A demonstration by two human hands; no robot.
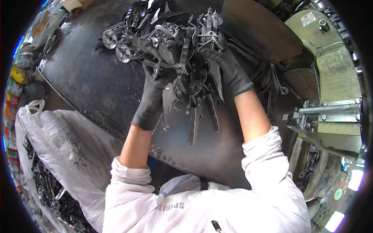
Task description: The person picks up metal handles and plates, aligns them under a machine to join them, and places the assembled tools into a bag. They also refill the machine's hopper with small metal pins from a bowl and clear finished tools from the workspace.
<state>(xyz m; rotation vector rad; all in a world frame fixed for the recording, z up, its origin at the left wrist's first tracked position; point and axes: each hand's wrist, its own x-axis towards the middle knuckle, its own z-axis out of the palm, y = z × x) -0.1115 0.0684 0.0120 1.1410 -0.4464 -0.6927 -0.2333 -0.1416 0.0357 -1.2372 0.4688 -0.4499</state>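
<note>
Both my hands wear dark grey gloves and sit on either side of a heaped cluster of grey metal handle assemblies (pixel 182 58) with round discs and trigger-like levers. My left hand (pixel 153 87) closes on the cluster's near left side, its fingertips partly hidden among the parts. On the right side, my right hand (pixel 227 64) is closed round the bunch, thumb toward the upright rods (pixel 211 25) and the other fingers largely hidden. Several flat handles (pixel 196 120) hang down toward me between the hands. Two bright discs (pixel 110 39) stick out at the far left of the heap.
The cluster is over a dark, worn metal table (pixel 97 83). More loose handles (pixel 270 79) lie to the right, near a brown sheet panel (pixel 260 29). A green machine (pixel 334 73) with a clamp stands at the right. A white sack (pixel 74 136) of dark metal parts is at the left.
</note>
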